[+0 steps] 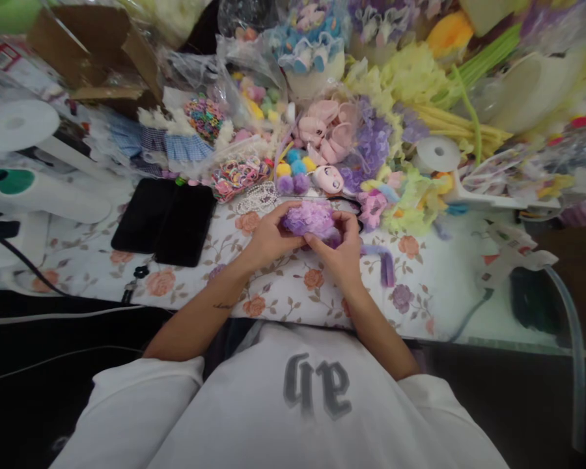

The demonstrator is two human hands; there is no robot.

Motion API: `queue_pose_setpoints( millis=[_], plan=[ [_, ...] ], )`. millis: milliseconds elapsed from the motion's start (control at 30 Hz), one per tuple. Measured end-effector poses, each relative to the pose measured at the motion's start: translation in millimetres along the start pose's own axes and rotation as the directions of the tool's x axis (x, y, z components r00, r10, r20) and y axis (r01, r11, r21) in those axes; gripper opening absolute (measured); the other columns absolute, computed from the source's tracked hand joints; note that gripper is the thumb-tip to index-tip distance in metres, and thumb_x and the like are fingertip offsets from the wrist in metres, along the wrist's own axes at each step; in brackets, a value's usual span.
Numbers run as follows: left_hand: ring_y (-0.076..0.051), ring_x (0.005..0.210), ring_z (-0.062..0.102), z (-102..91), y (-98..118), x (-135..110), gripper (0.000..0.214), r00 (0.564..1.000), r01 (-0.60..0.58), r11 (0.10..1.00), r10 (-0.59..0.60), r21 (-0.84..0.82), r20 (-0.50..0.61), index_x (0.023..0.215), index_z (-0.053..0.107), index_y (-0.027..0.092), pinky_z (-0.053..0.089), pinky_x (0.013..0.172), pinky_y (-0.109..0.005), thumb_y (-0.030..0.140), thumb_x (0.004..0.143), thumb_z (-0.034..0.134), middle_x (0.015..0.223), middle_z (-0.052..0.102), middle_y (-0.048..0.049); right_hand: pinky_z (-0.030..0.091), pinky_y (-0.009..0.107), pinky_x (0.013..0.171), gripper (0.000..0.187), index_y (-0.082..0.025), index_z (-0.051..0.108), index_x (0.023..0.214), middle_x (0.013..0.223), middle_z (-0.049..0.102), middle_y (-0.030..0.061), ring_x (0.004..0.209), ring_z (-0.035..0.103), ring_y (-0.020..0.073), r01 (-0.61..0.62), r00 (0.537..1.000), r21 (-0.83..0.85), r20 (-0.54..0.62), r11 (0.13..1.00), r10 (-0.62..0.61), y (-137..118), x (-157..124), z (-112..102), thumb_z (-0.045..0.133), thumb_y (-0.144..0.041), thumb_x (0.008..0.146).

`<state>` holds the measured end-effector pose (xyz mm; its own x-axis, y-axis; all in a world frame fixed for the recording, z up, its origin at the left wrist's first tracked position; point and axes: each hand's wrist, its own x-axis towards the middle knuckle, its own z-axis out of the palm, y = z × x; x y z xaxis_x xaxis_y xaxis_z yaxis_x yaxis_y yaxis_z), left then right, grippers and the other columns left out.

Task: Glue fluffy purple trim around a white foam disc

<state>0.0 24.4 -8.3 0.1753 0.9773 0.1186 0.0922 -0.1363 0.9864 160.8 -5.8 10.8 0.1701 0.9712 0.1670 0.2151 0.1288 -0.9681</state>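
Both hands close on a fluffy, ruffled bundle (308, 217), pale lilac on top and deeper purple at the sides. My left hand (275, 236) grips it from the left, thumb along the near edge. On the other side my right hand (340, 242) pinches it with thumb and fingers, the thumb tips almost meeting in front. A purple fuzzy stem (385, 264) lies bent on the cloth, right of my right hand; whether it joins the bundle is hidden. Just beyond the hands are a white doll face (328, 178) and purple pompoms (293, 184).
Two black phones (184, 225) lie at left on the floral tablecloth (283, 281). A hot glue gun (510, 257) with a clear glue stick stands at right. White spools (437, 154), bead strings (258, 197), hair ties (240, 176) and yellow ruffles (415, 71) crowd the back.
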Motion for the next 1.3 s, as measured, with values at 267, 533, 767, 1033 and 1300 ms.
queue_pose_setpoints(
  millis=[267, 533, 767, 1033, 1300],
  plan=[
    [-0.021, 0.097, 0.063, -2.2, 7.3, -2.6, 0.06, 0.989, 0.127, 0.972, -0.11, -0.197, 0.097, 0.121, 0.062, 0.024, 0.054, 0.086, -0.034, 0.036, 0.066, 0.082, 0.11, 0.064, -0.0043, 0.046, 0.038, 0.092, 0.049, -0.023, 0.051, 0.103, 0.104, 0.059, 0.0031, 0.098, 0.057, 0.0214, 0.023, 1.0, -0.003, 0.017, 1.0, -0.023, 1.2, 0.6, -7.5, 0.079, -0.038, 0.067],
    [-0.02, 0.09, 0.064, -5.2, 3.5, -2.1, 0.063, 0.983, 0.164, 0.968, -0.145, -0.188, 0.114, 0.124, 0.062, 0.025, 0.056, 0.08, -0.033, 0.035, 0.066, 0.085, 0.105, 0.066, -0.0035, 0.047, 0.039, 0.093, 0.048, -0.023, 0.052, 0.103, 0.105, 0.06, 0.003, 0.099, 0.058, 0.0218, 0.024, 0.999, 0.031, 0.035, 0.999, -0.025, 5.0, 2.4, -11.1, 0.08, -0.032, 0.065],
    [-0.02, 0.096, 0.064, -4.3, 7.0, -1.1, 0.064, 0.991, 0.111, 0.985, -0.101, -0.13, 0.084, 0.123, 0.062, 0.021, 0.055, 0.087, -0.033, 0.028, 0.063, 0.085, 0.114, 0.067, -0.0056, 0.044, 0.04, 0.099, 0.046, -0.024, 0.048, 0.108, 0.11, 0.056, 0.0043, 0.106, 0.055, 0.0217, 0.059, 0.994, 0.036, 0.094, 0.998, -0.062, 0.1, 1.7, -11.8, 0.073, -0.033, 0.071],
    [-0.022, 0.105, 0.065, -0.2, 7.1, -1.5, 0.063, 0.988, 0.082, 0.981, -0.057, -0.177, 0.141, 0.127, 0.061, 0.021, 0.053, 0.094, -0.033, 0.026, 0.068, 0.081, 0.123, 0.065, -0.0078, 0.046, 0.043, 0.099, 0.049, -0.022, 0.048, 0.106, 0.107, 0.056, 0.005, 0.103, 0.056, 0.0228, 0.038, 0.999, -0.037, 0.037, 0.999, -0.036, 1.9, 1.1, -7.7, 0.076, -0.035, 0.069],
    [-0.017, 0.095, 0.064, -2.1, 6.9, -0.9, 0.063, 0.988, 0.13, 0.969, -0.11, -0.209, 0.108, 0.123, 0.06, 0.017, 0.053, 0.086, -0.029, 0.016, 0.062, 0.075, 0.113, 0.066, -0.0058, 0.048, 0.042, 0.097, 0.05, -0.022, 0.049, 0.109, 0.11, 0.058, 0.0054, 0.103, 0.057, 0.0227, 0.083, 0.995, -0.027, 0.058, 0.996, -0.082, 7.3, 2.6, -8.4, 0.075, -0.032, 0.068]
  ],
)
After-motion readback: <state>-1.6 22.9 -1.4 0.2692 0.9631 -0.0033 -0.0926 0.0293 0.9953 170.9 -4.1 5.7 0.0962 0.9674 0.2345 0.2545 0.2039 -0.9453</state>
